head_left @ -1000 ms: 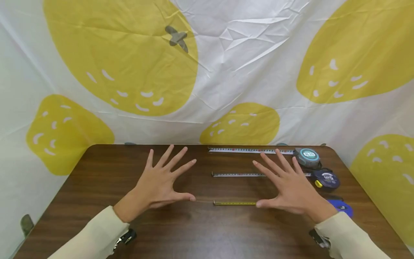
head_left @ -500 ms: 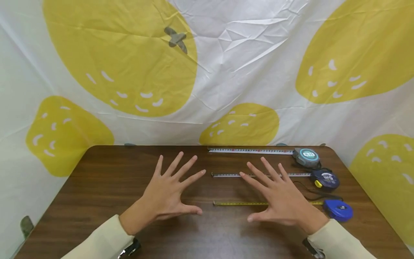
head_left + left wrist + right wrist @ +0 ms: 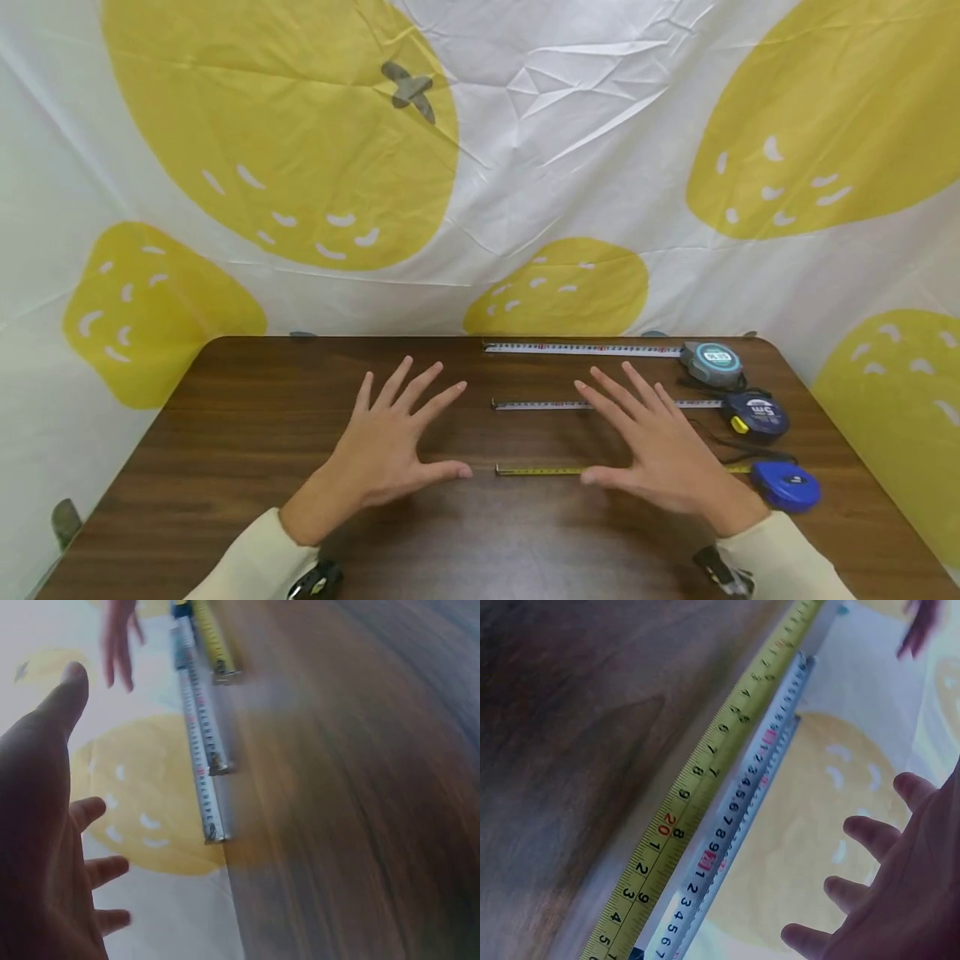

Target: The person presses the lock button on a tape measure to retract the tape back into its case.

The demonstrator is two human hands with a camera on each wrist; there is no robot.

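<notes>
Three tape measures lie in a column on the right of the wooden table, each with its blade drawn out to the left. The farthest is a grey and teal tape measure with a white blade. Nearer sits a dark blue tape measure with a yellow button. The nearest is a bright blue tape measure with a yellow blade. My right hand, fingers spread, hovers over the blades and covers part of them. My left hand, also spread, hovers left of the blade ends and holds nothing.
The brown table has a straight back edge against a white cloth with yellow fruit prints. Black cords lie beside the tape measures. A dark band is at the left wrist.
Both hands have come nearer the front edge than a second ago, and the left has shifted slightly right. The bright blue tape measure is now uncovered. The tape measures stay in place.
</notes>
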